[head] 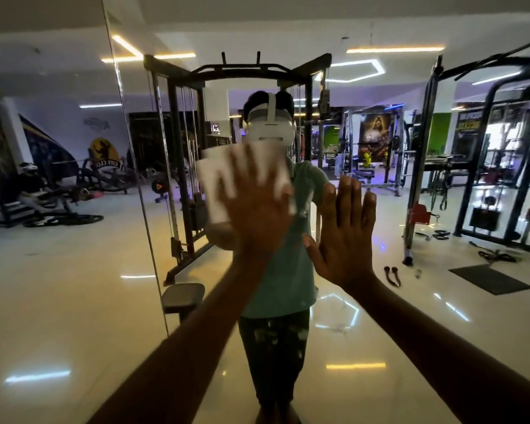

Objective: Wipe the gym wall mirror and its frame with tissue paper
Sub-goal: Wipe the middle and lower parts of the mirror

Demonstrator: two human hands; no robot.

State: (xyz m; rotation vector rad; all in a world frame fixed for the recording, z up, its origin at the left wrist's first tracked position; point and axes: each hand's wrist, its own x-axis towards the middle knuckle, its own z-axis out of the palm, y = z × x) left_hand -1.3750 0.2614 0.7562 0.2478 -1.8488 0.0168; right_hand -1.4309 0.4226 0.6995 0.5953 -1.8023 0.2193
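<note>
A person's left hand [257, 206], blurred, presses white tissue paper [218, 182] flat against a gym wall mirror [74, 270], while the right hand [344, 228] rests open on the glass at its 3 o'clock. A cable rack [178, 148] is reflected behind.

**Mirror under two flat hands**

The mirror [380, 316] is the surface that bears everything here. The tissue [214, 185] lies flat on the glass, pinned under the spread fingers [242, 166] of the left hand [257, 209]; its white edges show past the fingertips at the top and on the outer side. The tissue and these fingers are blurred. Just beside it, the right hand [346, 237] rests palm-flat on the bare glass, fingers straight and close together, pointing up, thumb stretched toward the left hand. A vertical seam [135, 179] in the glass runs well beyond the left fingers.
</note>
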